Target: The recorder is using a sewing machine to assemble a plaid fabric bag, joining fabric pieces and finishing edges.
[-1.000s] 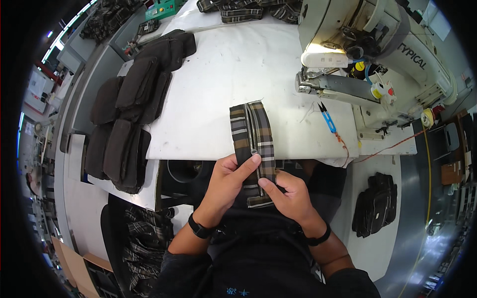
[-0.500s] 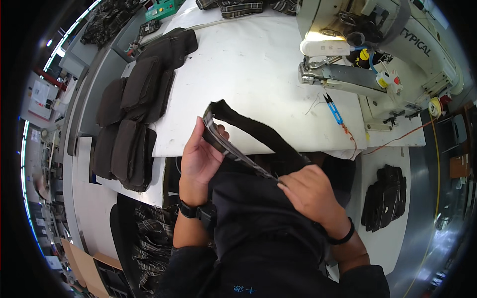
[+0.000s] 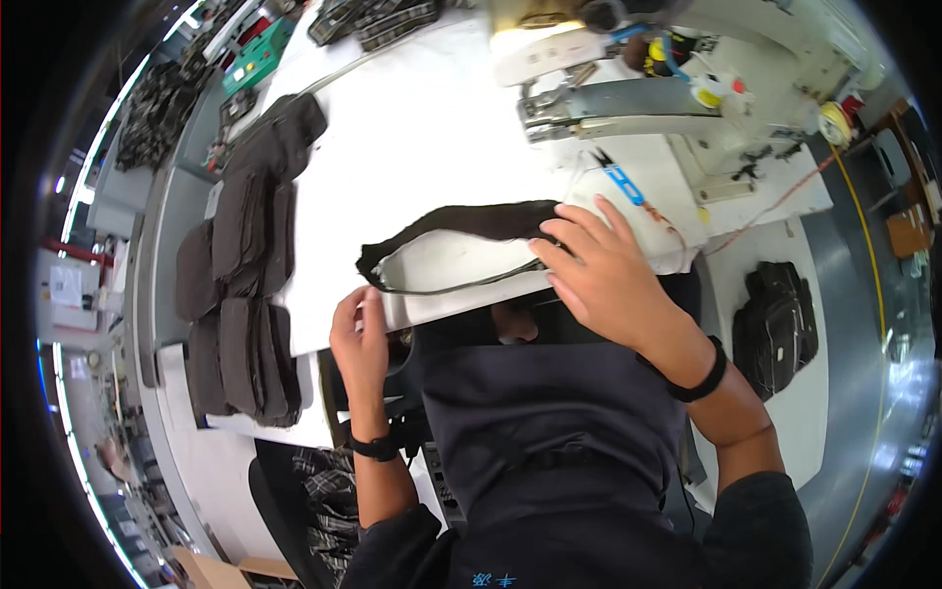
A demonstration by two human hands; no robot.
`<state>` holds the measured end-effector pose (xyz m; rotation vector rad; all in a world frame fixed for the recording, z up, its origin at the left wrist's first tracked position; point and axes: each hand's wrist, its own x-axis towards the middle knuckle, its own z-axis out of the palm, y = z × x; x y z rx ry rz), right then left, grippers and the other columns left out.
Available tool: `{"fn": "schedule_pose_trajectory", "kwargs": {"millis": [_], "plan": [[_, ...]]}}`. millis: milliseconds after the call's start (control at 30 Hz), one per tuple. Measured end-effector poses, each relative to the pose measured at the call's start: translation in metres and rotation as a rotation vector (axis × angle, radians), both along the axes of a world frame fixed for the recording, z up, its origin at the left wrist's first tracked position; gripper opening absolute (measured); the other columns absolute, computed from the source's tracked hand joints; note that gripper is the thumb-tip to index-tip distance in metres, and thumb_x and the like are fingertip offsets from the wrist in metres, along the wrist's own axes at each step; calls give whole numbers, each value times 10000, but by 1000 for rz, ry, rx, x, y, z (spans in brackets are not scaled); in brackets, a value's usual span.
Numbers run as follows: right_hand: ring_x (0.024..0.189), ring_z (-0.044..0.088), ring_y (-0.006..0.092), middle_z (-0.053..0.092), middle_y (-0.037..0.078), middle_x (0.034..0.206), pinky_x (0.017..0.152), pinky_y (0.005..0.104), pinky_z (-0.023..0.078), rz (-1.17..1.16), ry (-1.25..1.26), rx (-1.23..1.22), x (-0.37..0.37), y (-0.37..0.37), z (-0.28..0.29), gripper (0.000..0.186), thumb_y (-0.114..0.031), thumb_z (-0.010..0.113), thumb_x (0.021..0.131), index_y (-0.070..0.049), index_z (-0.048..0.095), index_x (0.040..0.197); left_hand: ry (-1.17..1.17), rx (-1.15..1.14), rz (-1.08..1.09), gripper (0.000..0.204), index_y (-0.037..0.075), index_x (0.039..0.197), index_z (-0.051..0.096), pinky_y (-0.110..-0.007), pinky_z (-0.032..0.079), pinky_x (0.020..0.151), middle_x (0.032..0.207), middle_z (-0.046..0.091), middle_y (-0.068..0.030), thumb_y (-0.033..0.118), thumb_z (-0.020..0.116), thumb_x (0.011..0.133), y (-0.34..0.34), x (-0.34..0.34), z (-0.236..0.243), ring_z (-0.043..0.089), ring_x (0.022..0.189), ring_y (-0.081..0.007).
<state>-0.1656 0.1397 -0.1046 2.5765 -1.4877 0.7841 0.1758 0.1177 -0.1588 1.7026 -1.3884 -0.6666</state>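
A loop of dark brown fabric band (image 3: pixel 461 218) lies on the white worktable close to its front edge, opened into a long oval. Over the loop's right end is my right hand (image 3: pixel 613 275), fingers spread and fingertips touching the cloth. My left hand (image 3: pixel 361 339) is raised just in front of the loop's left end, its fingers loosely apart; the fingertips come close to the band, and whether they touch it is hard to see. Blue-handled thread snips (image 3: pixel 620 179) lie on the table beyond my right hand, tied to an orange cord.
A sewing machine (image 3: pixel 628 103) stands at the far right of the worktable (image 3: pixel 392 128). Stacks of dark fabric pieces (image 3: pixel 245 236) line the left side. Another dark stack (image 3: pixel 775 329) sits on a white surface at right. Plaid fabric (image 3: pixel 334 501) hangs at lower left.
The fabric loop has come down from above my lap onto the table's front edge. My left hand has let go of its end, and my right hand's fingers have spread. The view has shifted.
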Motion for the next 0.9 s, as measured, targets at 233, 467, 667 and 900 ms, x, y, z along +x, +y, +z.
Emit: {"fn": "schedule_pose_trajectory", "kwargs": {"millis": [233,467,667,900], "plan": [[1326,540,309,623,113,1270,1199,573,340,122,-89,-39,36,4,3,402,-166,762,859,-58,683,1238,-156,-61,-66,461,-7,1423,555,-322,578,764,1286,659,-148,102,693,997,-6,-16,11,660,907,-194],[1222,610,324,664,113,1185,1149,556,411,191,-203,3,39,25,6,329,-129,774,858,-47,721,1172,-206,-73,-138,448,39,1387,586,-353,581,766,1290,659,-165,101,715,962,17,4,32,699,929,-240],[1060,682,332,712,133,1101,965,473,530,183,-322,113,-6,64,7,236,3,733,863,-9,734,1098,-793,-316,41,292,60,1221,704,-418,547,908,1240,698,-145,89,715,931,28,103,72,667,1087,-344],[745,698,260,741,155,899,676,345,553,445,-1294,397,12,77,66,267,-237,721,983,26,766,970,-974,-162,381,280,48,1173,729,-457,528,952,1195,715,-154,262,660,1006,33,198,51,672,1093,-386]]}}
